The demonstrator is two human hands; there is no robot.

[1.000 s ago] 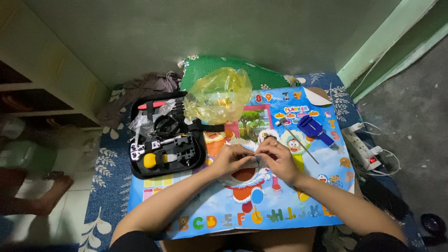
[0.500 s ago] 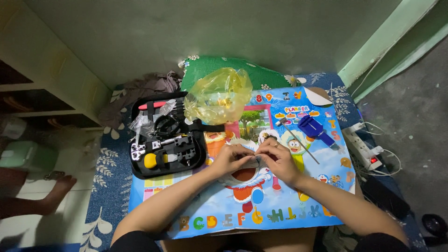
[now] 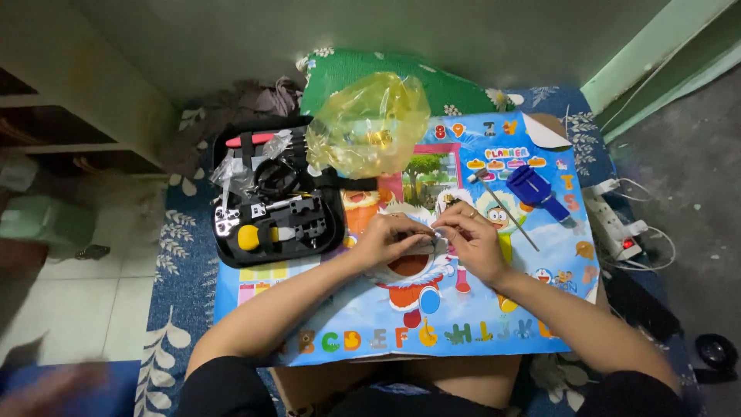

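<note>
My left hand (image 3: 392,237) and my right hand (image 3: 471,238) meet over the middle of a colourful cartoon poster (image 3: 463,324) laid on a low table. Between their fingertips they pinch a small silvery object (image 3: 434,236); its kind is too small to tell. An open black tool case (image 3: 274,205) with small tools and a yellow-handled piece lies just left of my left hand. A blue plastic tool (image 3: 536,191) and a thin metal rod (image 3: 505,207) lie on the poster to the right of my right hand.
A crumpled yellow plastic bag (image 3: 369,123) sits behind the case, with a green cushion (image 3: 409,77) beyond it. A white power strip (image 3: 617,228) with cables lies on the floor at right. A patterned blue rug (image 3: 174,255) borders the table at left.
Both hands stay together over the poster's middle, with only slight finger shifts. A blurred shape at the left edge has moved lower.
</note>
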